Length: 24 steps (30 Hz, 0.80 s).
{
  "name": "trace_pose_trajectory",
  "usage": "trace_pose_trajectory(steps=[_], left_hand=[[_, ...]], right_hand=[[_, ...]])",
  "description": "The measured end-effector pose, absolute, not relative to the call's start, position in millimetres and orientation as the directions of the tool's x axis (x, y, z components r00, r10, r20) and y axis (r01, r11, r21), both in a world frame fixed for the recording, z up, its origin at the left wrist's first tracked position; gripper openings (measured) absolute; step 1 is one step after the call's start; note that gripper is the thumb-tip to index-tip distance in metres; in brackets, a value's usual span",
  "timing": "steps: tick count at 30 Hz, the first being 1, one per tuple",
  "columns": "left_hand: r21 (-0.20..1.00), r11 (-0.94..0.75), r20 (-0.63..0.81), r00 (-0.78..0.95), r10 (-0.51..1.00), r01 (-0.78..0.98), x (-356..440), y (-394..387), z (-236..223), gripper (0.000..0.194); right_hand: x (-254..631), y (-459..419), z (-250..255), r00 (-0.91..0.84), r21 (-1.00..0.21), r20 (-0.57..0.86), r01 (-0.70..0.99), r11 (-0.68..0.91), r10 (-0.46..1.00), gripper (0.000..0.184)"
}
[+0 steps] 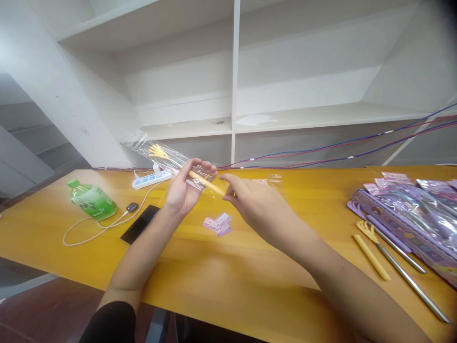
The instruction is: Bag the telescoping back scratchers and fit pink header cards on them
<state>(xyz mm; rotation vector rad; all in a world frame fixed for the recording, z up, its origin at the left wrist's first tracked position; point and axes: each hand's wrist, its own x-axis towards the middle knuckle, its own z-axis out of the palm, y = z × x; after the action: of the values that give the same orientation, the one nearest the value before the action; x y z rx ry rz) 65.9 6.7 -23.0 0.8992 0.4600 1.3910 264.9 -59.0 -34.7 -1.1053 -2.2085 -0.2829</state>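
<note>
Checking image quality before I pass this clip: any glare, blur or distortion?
All in the head view: glare on the clear bag and packets; soft sheen on the desk; card print too soft to read; shelf upright at picture left slants, suggesting wide-angle distortion; top-right corner dark.

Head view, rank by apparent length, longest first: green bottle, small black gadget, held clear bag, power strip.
1. Held clear bag, in the left hand
2. Green bottle
3. Power strip, right end possibly hidden
4. Small black gadget
</note>
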Motion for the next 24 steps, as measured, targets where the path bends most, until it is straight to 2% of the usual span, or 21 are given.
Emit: trace_pose_trajectory(steps=[4,9,16,24], left_hand=[[0.781,-0.051,0.203,0.175,0.964,-0.623,68,4,-25,0.017],[0.773,-0.048,0.192,0.162,0.968,-0.633,70,2,-26,0.017],[0.759,0.000,0.155,0.181,0.971,-0.651,74,-3,-24,0.026],[0.743,0.025,0.128,0.178,0.976,-0.669,75,-5,-20,0.031]], right_hand=[[267,-53,-37,-0.443,-0.025,0.686,0.778,0.628,0.577,0.032],[279,-59,-27,-0.526,-0.005,0.646,0.722,0.691,0.553,0.029],[281,-57,-27,-0.614,0.171,0.642,0.698,0.695,0.459,0.005],[279,-46,-29,-0.699,0.355,0.663,0.610,0.709,0.269,0.025]])
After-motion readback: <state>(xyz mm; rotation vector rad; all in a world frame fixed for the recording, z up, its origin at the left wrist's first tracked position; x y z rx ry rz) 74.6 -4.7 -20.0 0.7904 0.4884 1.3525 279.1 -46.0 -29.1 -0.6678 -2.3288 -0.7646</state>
